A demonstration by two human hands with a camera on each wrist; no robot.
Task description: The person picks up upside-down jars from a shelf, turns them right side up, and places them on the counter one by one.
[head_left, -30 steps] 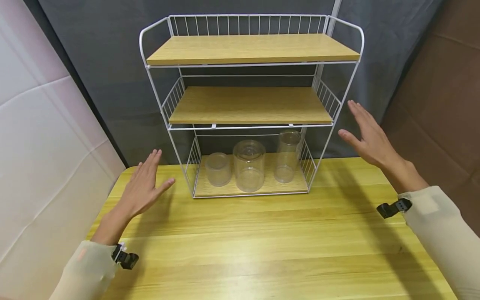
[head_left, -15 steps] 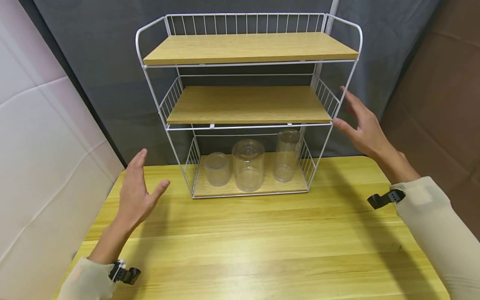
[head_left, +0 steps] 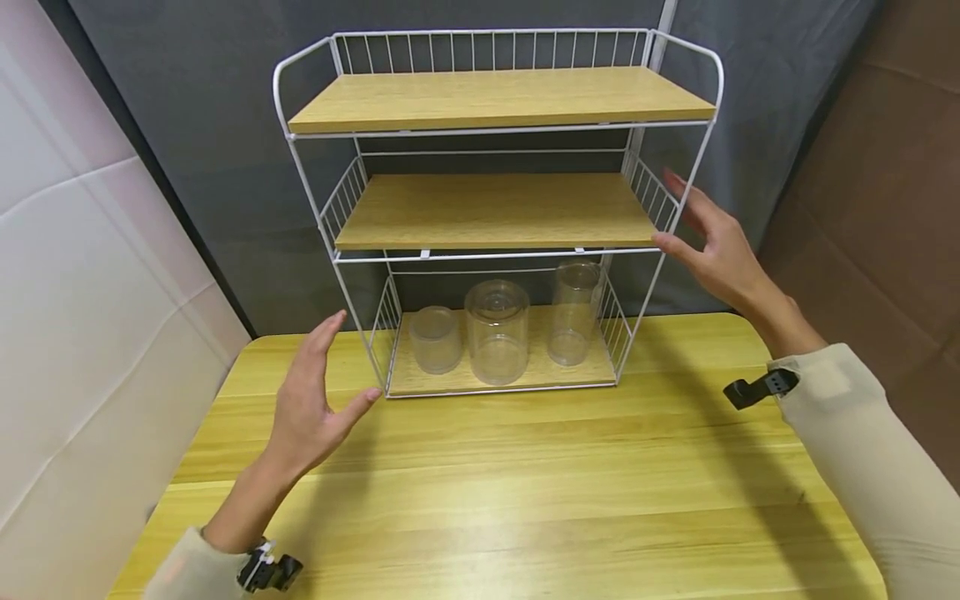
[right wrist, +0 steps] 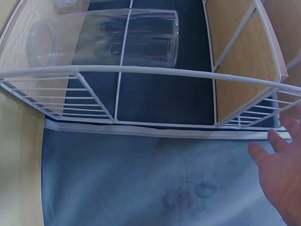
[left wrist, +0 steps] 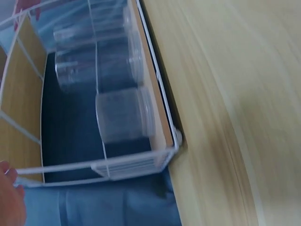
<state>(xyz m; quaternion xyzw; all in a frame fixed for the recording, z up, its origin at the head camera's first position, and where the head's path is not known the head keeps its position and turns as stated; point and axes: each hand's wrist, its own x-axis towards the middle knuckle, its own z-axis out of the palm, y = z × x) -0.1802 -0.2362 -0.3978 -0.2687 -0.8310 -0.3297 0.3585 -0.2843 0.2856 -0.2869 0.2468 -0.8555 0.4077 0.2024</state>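
Note:
A three-tier rack of white wire (head_left: 495, 256) with wooden shelves stands at the back of the table. On its bottom shelf are three clear containers: a short jar (head_left: 436, 340), a wider jar (head_left: 498, 333) in the middle and a tall one (head_left: 573, 315) at right. My right hand (head_left: 716, 250) is at the rack's right front post, level with the middle shelf; its thumb overlaps the shelf corner, and contact is unclear. My left hand (head_left: 306, 417) hovers above the table by the lower left front corner, fingers extended, thumb spread, holding nothing.
The yellow wooden table (head_left: 510, 483) extends in front of the rack. A dark grey curtain (head_left: 187, 125) hangs behind, a white panel (head_left: 90, 267) is at left and a brown one (head_left: 885, 217) at right. The middle shelf (head_left: 495, 208) and top shelf (head_left: 495, 96) lie above the jars.
My right hand has moved left to the rack's right post. My left hand shifted slightly left, then came right and lower, toward the rack's lower left corner. Rack and jars have stayed put.

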